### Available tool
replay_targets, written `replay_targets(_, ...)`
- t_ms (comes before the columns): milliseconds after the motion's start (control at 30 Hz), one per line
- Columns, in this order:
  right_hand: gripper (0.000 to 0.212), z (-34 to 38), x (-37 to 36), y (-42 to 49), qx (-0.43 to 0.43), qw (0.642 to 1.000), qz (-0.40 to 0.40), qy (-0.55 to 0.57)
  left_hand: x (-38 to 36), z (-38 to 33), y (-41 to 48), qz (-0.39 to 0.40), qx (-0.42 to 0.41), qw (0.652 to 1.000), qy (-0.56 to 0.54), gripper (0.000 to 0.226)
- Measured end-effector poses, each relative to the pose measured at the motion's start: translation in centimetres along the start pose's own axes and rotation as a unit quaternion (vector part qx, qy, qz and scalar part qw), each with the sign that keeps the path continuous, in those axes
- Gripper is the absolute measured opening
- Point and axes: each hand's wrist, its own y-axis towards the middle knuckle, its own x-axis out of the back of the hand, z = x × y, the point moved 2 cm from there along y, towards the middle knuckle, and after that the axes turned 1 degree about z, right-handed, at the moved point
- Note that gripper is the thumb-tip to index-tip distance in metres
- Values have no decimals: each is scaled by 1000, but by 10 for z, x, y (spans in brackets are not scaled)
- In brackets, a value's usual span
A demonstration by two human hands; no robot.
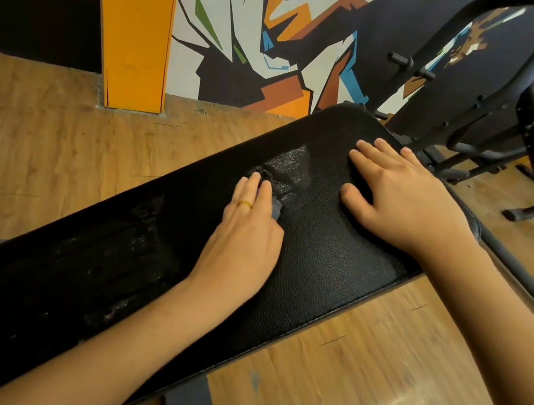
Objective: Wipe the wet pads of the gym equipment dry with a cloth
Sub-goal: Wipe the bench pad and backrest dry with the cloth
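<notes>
- Head view, the only one: looking down on a black bench pad (319, 262) lying slantwise across a wooden floor (42, 141).
- Pressing a grey cloth (277, 208) onto the pad's middle with the left hand (247, 230), fingers nearly straight and close together, a ring on one. Thumb hidden, so no telling whether it pinches the cloth. Only a small fold of cloth showing from under the hand.
- Bracing with the right hand (404, 202), spread flat on the pad's far end, holding nothing.
- Glistening wet patch (293, 168) just beyond the left fingertips (255, 178), between the two hands. Duller wet streaks (120, 249) toward the pad's near end.
- Judged as mid-wipe: the grain around the right hand looks dry, with two wet areas left.
- Next, probably: pushing the cloth forward through the patch with firm, even pressure, then working back to the near-end streaks, refolding to a dry face if it smears.
- Beyond the pad's far end: a black machine frame (481, 106), an orange pillar (136, 23) and a painted wall (253, 9).
</notes>
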Motion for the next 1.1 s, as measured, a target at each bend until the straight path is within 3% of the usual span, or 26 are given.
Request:
replay_targets(200, 63, -1, 1, -1, 1, 1000, -3, 2, 16, 33, 32, -47, 83, 995, -12, 59)
replay_targets(367, 72, -1, 1, 0, -1, 1000, -1, 1, 29, 55, 62, -34, 83, 996, 15, 58)
replay_targets(534, 73, -1, -1, 0, 3, 1000, -4, -5, 48, 76, 86, 59, -111, 992, 24, 59)
replay_targets(701, 74, -2, 0, 1, 3, 1000, 4, -7, 58, 89, 82, 138, -276, 945, 109, 62)
replay_targets(868, 74, -2, -3, 2, 0, 1000, 2, -11, 55, 80, 99, 104, -304, 941, 104, 57)
replay_targets(1102, 72, -2, -3, 2, 1, 1000, -2, -17, 45, 4, 174, 132, -363, 908, 163, 52)
